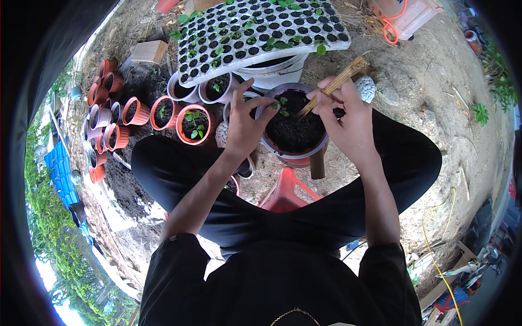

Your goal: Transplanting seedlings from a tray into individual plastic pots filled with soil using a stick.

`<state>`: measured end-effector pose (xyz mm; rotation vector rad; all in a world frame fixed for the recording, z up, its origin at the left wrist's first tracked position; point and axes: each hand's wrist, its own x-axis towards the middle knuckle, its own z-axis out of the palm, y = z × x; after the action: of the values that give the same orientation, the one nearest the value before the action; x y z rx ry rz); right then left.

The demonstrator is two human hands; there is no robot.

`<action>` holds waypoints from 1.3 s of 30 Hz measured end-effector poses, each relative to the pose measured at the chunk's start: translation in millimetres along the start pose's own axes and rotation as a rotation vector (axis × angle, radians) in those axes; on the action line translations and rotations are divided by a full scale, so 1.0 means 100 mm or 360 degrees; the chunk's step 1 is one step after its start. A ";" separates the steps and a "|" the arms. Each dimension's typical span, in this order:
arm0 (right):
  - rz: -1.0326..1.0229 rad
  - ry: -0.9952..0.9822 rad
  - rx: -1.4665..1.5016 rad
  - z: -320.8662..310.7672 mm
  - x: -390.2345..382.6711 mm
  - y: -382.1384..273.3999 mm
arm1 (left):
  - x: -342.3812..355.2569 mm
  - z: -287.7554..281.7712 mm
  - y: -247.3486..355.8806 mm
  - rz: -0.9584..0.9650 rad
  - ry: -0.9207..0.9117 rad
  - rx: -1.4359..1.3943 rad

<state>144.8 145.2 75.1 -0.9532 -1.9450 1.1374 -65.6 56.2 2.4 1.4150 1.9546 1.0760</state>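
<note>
Between my knees stands a round pot of dark soil [291, 133], with a small green seedling [284, 107] at its left side. My left hand [246, 117] pinches a seedling leaf between thumb and forefinger, the other fingers raised. In my right hand [348, 114] is a rough wooden stick [340, 80], held slantwise. Its thin lower end touches the soil near the middle of the pot, and its thick end points up to the right. The seedling's stem base is too small to make out.
A white seedling tray [261, 32] with several sprouts rests on a white bucket [274, 73] ahead. Orange pots [194, 125] with seedlings stand to the left, and more pots [111, 81] crowd beyond. A red plastic stool [285, 193] is below me; a pink container [408, 19] sits far right.
</note>
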 end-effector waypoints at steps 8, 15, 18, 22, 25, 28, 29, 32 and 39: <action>0.0014 -0.0049 0.0070 0.09 -0.03 0.02 | -0.03 0.07 -0.05 -0.0239 -0.0159 -0.0153; -0.0027 -0.0108 -0.0136 0.16 -0.01 0.06 | -0.02 0.09 -0.03 -0.0397 -0.0287 -0.0173; 0.0032 -0.0099 -0.0216 0.15 -0.01 0.08 | -0.02 0.10 0.07 -0.0432 -0.0310 -0.0149; 0.0031 -0.0016 -0.0272 0.14 0.00 0.12 | -0.06 0.16 0.04 -0.0315 -0.0264 -0.0023; 0.0058 -0.0001 -0.0292 0.14 -0.01 0.10 | -0.08 0.18 0.00 -0.0160 -0.0175 0.0015; 0.0080 0.0004 -0.0299 0.14 0.00 0.10 | -0.12 0.19 0.03 0.0020 -0.0114 0.0110; 0.0095 0.0004 -0.0297 0.14 0.00 0.09 | -0.13 0.19 0.06 0.0067 -0.0110 0.0167; 0.0105 0.0012 -0.0284 0.13 -0.01 0.10 | -0.16 0.19 0.09 0.0167 -0.0111 0.0262; 0.0091 0.0008 -0.0267 0.13 0.00 0.10 | -0.16 0.21 0.10 0.0257 -0.0136 0.0365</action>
<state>136.4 143.0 61.4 -1.1055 -2.0455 1.0139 -39.0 48.8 -2.4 1.7374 1.9792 0.8632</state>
